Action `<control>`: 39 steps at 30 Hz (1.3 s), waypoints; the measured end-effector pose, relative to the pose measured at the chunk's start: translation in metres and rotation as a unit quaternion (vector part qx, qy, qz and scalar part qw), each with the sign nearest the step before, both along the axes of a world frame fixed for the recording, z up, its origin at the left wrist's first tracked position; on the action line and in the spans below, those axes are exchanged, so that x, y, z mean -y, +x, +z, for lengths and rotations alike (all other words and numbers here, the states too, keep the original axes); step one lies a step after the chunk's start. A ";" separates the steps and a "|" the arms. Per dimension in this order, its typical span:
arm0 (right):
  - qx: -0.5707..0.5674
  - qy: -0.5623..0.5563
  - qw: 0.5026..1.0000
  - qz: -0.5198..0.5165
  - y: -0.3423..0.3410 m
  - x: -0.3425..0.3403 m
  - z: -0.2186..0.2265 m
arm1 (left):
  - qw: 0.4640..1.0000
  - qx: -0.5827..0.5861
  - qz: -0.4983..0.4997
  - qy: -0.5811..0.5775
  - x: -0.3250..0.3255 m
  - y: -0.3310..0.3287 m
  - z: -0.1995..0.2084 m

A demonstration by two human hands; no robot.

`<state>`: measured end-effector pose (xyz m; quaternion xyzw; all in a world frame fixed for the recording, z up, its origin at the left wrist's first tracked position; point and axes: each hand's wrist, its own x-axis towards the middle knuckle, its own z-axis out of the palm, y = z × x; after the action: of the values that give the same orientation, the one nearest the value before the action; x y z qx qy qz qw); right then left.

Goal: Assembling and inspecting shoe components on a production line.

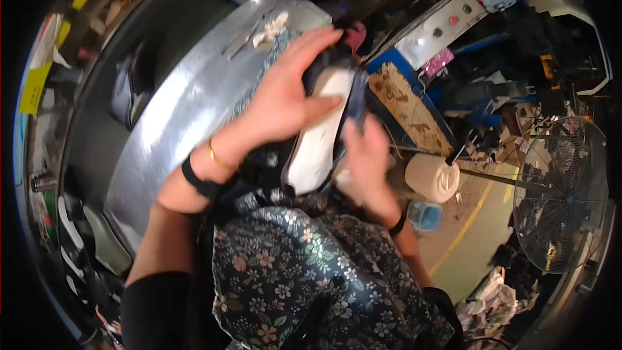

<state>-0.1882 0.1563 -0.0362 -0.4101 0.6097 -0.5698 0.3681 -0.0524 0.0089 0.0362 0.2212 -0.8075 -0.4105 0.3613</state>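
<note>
Black surface (178, 23), upper left: dark piece (124, 91) on it. Metal table (175, 113), alongside: curved edge. Left hand (285, 104), centre: fingers around the dark shoe (316, 142) at frame centre, thumb on its upturned white face. Right hand (368, 159): at shoe's right side, blurred; grip cannot be told. Blue tub (424, 216), white jug (429, 176): right of centre, contents hidden. Floor (478, 246): yellow-lined stretch between tub and fan (567, 198).

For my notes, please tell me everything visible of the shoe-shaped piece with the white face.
The shoe-shaped piece shows a long, off-white face with faint marks, bordered by dark material of unclear kind. It slants upward to the right, its lower end near the floral apron. The left hand grips it, thumb on the white face; the blurred right hand is at its right side.
</note>
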 end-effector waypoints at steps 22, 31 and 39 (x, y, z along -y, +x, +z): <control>-0.417 0.138 0.898 -0.029 0.023 0.042 0.041 | 0.982 -0.013 0.003 0.188 0.009 -0.003 -0.022; 0.024 -0.022 0.997 0.076 0.028 -0.004 -0.009 | 0.968 -0.053 -0.054 0.239 0.003 -0.005 -0.013; -0.017 0.005 0.991 0.135 0.052 0.015 0.046 | 0.920 0.289 0.245 -0.099 -0.027 0.044 -0.001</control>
<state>-0.1360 0.1414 0.0099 -0.4967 0.5578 -0.5042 0.4335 -0.0085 0.0356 0.0355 0.4845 -0.8338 -0.1453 0.2213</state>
